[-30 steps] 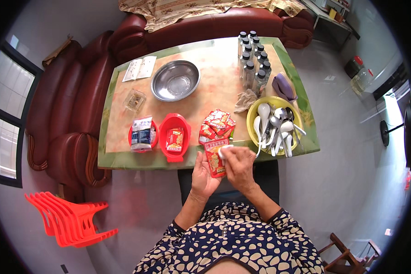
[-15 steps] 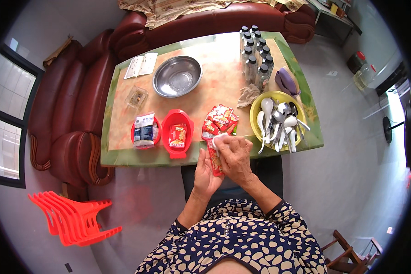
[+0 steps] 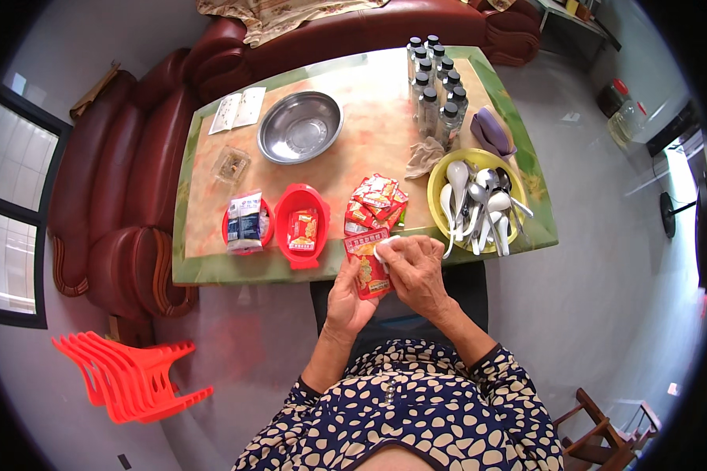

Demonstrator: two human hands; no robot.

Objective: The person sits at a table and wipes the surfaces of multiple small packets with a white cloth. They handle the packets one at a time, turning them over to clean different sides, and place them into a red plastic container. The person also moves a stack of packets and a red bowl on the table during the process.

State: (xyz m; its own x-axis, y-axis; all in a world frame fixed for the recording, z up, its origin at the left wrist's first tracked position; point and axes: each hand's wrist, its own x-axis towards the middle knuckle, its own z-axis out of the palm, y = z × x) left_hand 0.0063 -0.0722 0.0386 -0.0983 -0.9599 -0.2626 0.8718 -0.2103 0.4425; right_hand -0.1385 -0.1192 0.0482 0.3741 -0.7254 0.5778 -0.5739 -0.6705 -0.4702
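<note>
Just past the table's near edge, my left hand (image 3: 348, 304) grips a red food packet (image 3: 368, 267) by its left side and lower end. My right hand (image 3: 418, 271) has its fingers curled round a small white wad (image 3: 381, 250), perhaps tissue or cloth, pressed on the packet's right edge. Much of the wad is hidden under the fingers. Beyond the packet lies a pile of similar red packets (image 3: 377, 198). To the left, one red packet (image 3: 302, 229) lies in a red plastic basket (image 3: 314, 198). A small red bowl (image 3: 268, 232) beside it holds a white-and-blue packet (image 3: 245, 222).
A yellow basin (image 3: 438, 196) of spoons stands at the table's right, near a purple pouch (image 3: 491, 133), crumpled cloth (image 3: 424, 159) and several black-capped bottles (image 3: 427, 114). Farther left are a steel basin (image 3: 300, 128), clear box (image 3: 232, 165) and open booklet (image 3: 238, 110). Red plastic chairs (image 3: 126, 377) stand lower left.
The red packet has turned so its printed front shows more broadly. My right hand and the white wad have shifted slightly right, onto the packet's right edge.
</note>
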